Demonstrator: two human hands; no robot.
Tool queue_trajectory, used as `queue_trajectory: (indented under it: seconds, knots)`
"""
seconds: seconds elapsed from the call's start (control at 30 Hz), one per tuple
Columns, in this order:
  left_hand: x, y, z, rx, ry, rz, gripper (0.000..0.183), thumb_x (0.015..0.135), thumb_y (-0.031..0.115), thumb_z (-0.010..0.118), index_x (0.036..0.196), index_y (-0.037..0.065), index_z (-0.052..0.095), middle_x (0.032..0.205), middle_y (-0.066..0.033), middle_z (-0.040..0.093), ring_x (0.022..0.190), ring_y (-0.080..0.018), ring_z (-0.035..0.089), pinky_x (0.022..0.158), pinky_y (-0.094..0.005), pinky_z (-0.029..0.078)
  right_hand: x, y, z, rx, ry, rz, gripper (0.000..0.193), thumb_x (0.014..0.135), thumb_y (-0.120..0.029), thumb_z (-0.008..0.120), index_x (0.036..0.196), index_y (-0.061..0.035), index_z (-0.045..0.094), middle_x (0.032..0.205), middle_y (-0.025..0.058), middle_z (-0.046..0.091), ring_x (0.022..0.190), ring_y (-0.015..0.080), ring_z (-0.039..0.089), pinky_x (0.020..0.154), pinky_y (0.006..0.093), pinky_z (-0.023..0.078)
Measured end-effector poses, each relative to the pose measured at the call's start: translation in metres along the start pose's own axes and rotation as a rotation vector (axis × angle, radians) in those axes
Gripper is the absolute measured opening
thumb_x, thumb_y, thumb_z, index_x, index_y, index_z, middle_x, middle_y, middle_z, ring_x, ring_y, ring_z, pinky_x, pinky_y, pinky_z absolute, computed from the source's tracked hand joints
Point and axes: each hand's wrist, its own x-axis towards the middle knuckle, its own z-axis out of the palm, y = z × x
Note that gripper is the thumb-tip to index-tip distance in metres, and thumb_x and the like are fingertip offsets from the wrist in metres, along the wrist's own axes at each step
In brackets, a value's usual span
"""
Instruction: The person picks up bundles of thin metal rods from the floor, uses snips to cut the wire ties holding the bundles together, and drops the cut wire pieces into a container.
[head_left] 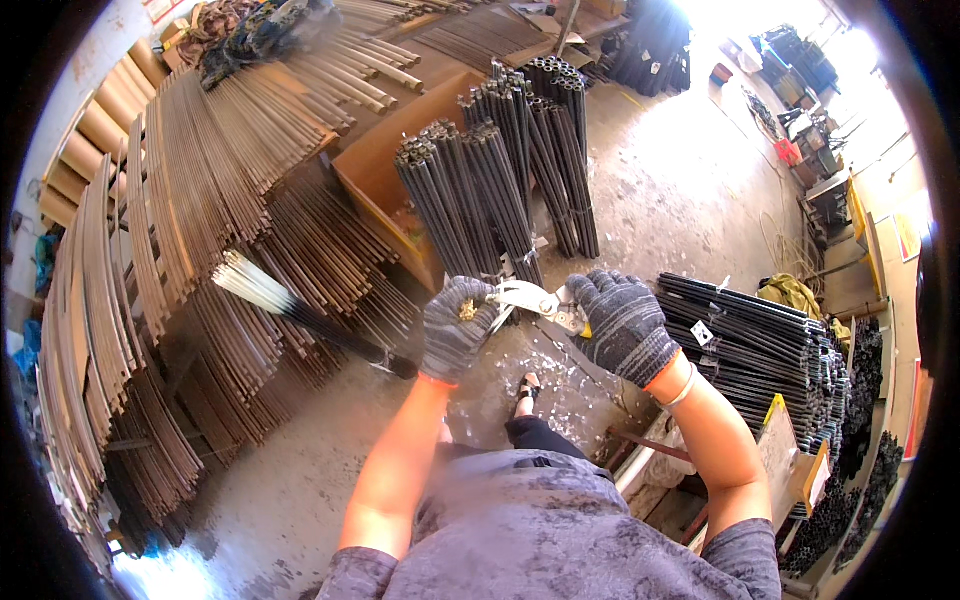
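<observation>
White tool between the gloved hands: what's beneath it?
Below the white tool, pale scraps lie scattered on the floor, near a sandalled foot. Whatever is directly behind the tool, the left hand and the right hand is covered and cannot be seen.

operator wear
left hand [456, 325], right hand [622, 322]: grey striped gloves [632, 340], orange cuffs [437, 381]; pale right wristband [686, 388]. mottled grey short-sleeved shirt [550, 530], black trousers [540, 433], dark strapped sandal [526, 390].

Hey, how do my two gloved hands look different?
Your left hand is at the curved white end of the tool; your right hand is by its yellow part. The left hand shows a gold-coloured patch; the right hand shows none. The right hand has a pale wristband; the left shows none. Both wear grey striped gloves.
</observation>
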Motion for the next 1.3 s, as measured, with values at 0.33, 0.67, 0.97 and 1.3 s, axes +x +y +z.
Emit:
queue_trajectory:
  seconds: [0.33, 0.67, 0.97, 1.3]
  knots:
    - [-0.003, 0.011, -0.002, -0.018, -0.005, -0.016, 0.018, 0.075, 0.002, 0.077, 0.091, 0.0, 0.069, 0.086, -0.0057, 0.065, 0.082, -0.0138, 0.062, 0.074, -0.0266, 0.049, 0.006, -0.007, -0.006, -0.02, -0.062, -0.069, 0.055, 0.064, -0.026, 0.076, 0.113, -0.0069, 0.057, 0.099, 0.0136, 0.059, 0.09, 0.0334, 0.06, 0.081, 0.043, 0.047]
    - [0.001, 0.006, -0.006, -0.029, -0.082, -0.025, 0.019, 0.076, 0.005, 0.076, 0.094, 0.0, 0.07, 0.091, -0.0088, 0.068, 0.084, -0.0162, 0.065, 0.076, -0.0279, 0.051, 0.004, -0.011, -0.002, -0.079, -0.013, -0.087, 0.055, 0.063, -0.024, 0.075, 0.112, -0.0066, 0.057, 0.096, 0.0132, 0.059, 0.088, 0.0329, 0.06, 0.08, 0.0431, 0.047]
    - [-0.001, 0.001, -0.006, -0.068, -0.082, 0.005, 0.018, 0.078, 0.006, 0.076, 0.094, -0.001, 0.07, 0.09, -0.0095, 0.068, 0.085, -0.0169, 0.065, 0.076, -0.0286, 0.051, -0.002, -0.006, 0.011, 0.033, 0.057, -0.121, 0.045, 0.065, -0.021, 0.074, 0.105, -0.0087, 0.057, 0.089, 0.0137, 0.06, 0.079, 0.0346, 0.061, 0.07, 0.0447, 0.048]
    - [-0.003, 0.002, -0.002, -0.111, -0.03, -0.042, 0.017, 0.078, 0.006, 0.076, 0.092, 0.0, 0.069, 0.087, -0.0082, 0.067, 0.082, -0.0165, 0.063, 0.075, -0.0288, 0.05, -0.005, -0.009, 0.014, 0.033, 0.057, -0.098, 0.037, 0.071, -0.023, 0.069, 0.102, -0.0069, 0.056, 0.089, 0.0134, 0.06, 0.082, 0.0325, 0.06, 0.072, 0.0438, 0.046]
